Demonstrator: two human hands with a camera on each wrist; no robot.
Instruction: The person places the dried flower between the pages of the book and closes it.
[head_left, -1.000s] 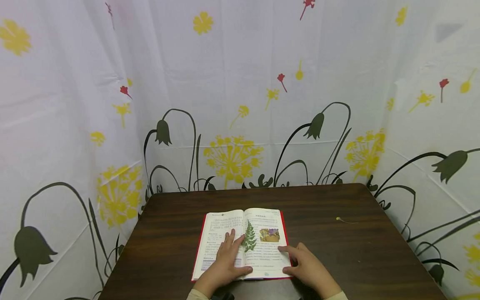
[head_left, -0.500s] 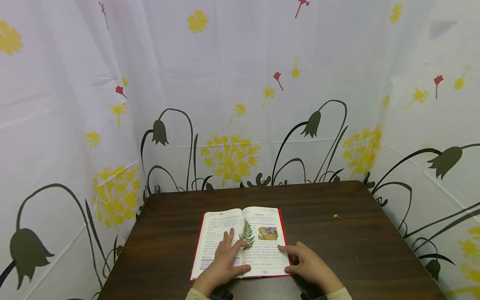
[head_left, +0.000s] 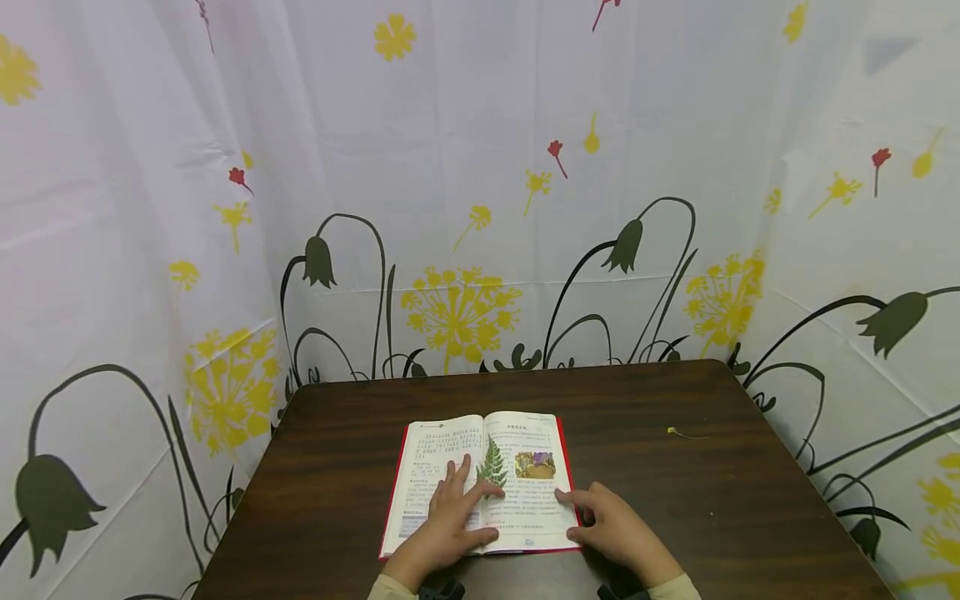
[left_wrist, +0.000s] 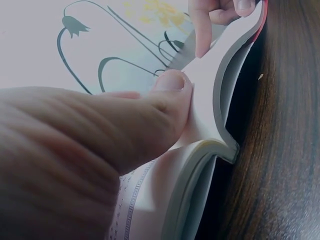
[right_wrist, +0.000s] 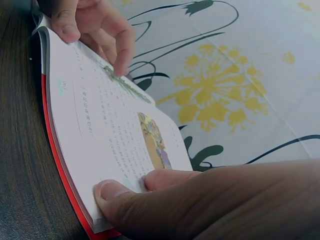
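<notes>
An open book [head_left: 525, 521] with a red cover edge lies on the table, showing printed text and a small colour picture on its right page. A green fern leaf [head_left: 491, 467] lies flat beside the book's centre fold. My left hand [head_left: 450, 518] rests across the left page with fingers spread; its index fingertip touches the lower end of the fern, and its thumb [left_wrist: 167, 107] lies near the fold. At the right page's outer edge is my right hand [head_left: 617, 529], its thumb [right_wrist: 112, 192] and index fingertip pressing on the page. Its other fingers are mostly hidden.
The dark wooden table [head_left: 337, 450] carries a thin-stemmed small yellow flower [head_left: 675, 432] right of the book. A white curtain [head_left: 465, 167] with printed flowers hangs behind and at both sides.
The left index fingertip has shifted slightly down and right over the lower part of the fern. The right hand stays at the page edge; the head view has moved slightly.
</notes>
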